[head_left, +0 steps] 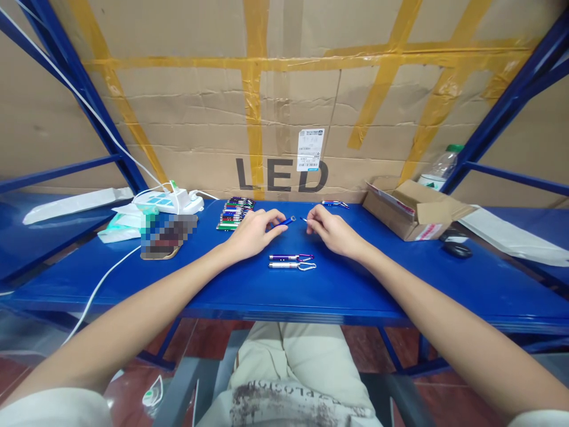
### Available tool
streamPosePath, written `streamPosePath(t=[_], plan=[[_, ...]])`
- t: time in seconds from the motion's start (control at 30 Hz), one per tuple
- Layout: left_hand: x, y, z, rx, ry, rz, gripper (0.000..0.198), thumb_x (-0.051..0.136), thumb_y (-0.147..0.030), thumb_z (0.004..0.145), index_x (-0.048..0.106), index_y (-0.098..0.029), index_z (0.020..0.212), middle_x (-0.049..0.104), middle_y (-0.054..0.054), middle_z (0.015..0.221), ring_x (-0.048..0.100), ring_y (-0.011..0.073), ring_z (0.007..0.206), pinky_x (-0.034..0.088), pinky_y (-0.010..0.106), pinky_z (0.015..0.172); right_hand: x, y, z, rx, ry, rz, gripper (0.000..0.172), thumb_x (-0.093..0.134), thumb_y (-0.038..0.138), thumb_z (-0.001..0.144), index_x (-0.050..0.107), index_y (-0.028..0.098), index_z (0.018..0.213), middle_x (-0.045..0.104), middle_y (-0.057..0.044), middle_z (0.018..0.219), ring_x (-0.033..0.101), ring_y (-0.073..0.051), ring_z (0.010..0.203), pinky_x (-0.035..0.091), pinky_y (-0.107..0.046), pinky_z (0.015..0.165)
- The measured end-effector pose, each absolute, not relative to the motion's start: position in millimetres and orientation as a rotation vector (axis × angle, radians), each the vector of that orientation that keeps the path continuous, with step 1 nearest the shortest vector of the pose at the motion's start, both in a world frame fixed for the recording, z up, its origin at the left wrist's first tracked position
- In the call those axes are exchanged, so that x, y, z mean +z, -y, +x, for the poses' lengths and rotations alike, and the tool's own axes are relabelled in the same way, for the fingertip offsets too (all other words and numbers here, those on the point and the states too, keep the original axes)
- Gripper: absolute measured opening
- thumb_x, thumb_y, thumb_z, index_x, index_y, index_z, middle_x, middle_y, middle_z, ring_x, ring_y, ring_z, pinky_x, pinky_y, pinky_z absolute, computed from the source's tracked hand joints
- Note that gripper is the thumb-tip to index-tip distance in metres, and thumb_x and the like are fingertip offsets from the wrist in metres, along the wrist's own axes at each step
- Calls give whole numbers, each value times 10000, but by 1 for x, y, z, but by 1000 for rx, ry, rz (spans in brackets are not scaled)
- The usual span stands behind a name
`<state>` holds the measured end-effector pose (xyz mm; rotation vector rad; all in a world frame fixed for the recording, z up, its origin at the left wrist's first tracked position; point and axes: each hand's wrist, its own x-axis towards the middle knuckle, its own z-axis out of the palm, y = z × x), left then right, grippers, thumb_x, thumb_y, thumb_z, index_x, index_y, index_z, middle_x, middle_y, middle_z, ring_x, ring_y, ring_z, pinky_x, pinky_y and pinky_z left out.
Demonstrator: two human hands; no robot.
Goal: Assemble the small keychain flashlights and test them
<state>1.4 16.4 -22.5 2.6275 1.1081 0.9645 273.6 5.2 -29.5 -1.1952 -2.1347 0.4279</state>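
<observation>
Over the blue tabletop, my left hand (254, 230) is closed on a small blue penlight (284, 222) whose silvery end points right. Across a narrow gap, my right hand (331, 230) pinches a tiny light-coloured piece (304, 220), too small to name. In front of my hands lie a purple penlight (284, 258) and a silver penlight (284, 265), side by side, each with a carabiner clip at its right end. Behind my left hand is a row of several penlights (232, 214) in mixed colours, partly covered by the hand. Another clipped penlight (333, 204) rests behind my right hand.
At left are a white power strip (171, 201) with cables, a phone (169, 238) and a green-white packet (127, 224). Rightward stand an open cardboard box (413, 207), a black mouse (457, 249) and a plastic bottle (440, 169). A taped cardboard wall (200, 118) closes the back.
</observation>
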Motion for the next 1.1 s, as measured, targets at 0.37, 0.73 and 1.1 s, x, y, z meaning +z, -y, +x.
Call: streamPosePath(t=[0.37,0.73,1.1], plan=[[-19,-14,3,965,-1011,2441,287,667,-462,1043,722,-215,1179,842,64,1084,765,249,967,558,382,844,-28,-2,267,780,2027,-1045,289,609,511,1035,647,231,975,782,-45,910,671,-191,777,556,-339,767],[-18,-13,4,987,-978,2421,261,689,-448,1027,743,-213,1129,825,39,1059,751,226,952,578,367,884,-30,-6,269,805,1976,-1027,326,769,508,920,603,241,835,747,-26,854,654,-206,780,533,-346,740],[-21,-13,4,982,-920,2425,274,675,-459,1044,752,-217,1148,821,51,1131,759,244,1032,572,392,928,-31,-5,268,957,1984,-965,301,847,433,864,761,216,1054,799,-28,890,725,-215,826,568,-358,791]])
